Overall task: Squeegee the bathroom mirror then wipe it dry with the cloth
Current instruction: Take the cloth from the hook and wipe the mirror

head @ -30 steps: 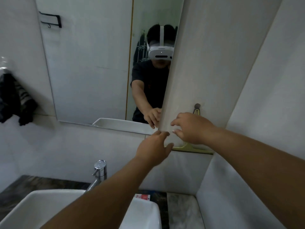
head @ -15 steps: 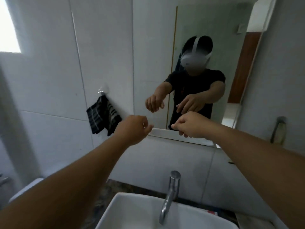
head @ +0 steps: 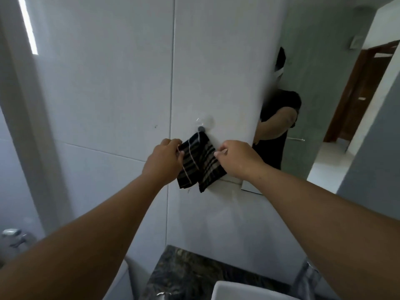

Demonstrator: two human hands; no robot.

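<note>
As both hands pinched its sides, left hand point(head: 165, 156) and right hand point(head: 234, 158), the soft, light black plaid cloth point(head: 200, 162) hung from a wall hook point(head: 201, 128).

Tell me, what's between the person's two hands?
The dark striped cloth, hanging from a wall hook; the left hand and right hand each pinch an edge, in the head view.

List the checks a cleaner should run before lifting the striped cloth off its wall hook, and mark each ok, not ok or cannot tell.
1. Left hand grips the cloth: ok.
2. Right hand pinches its other edge: ok.
3. Cloth free of the hook: not ok, it hangs there.
4. Mirror within view for wiping: ok.
5. Mirror already squeegeed: cannot tell.
6. Cloth dry: cannot tell.
</note>
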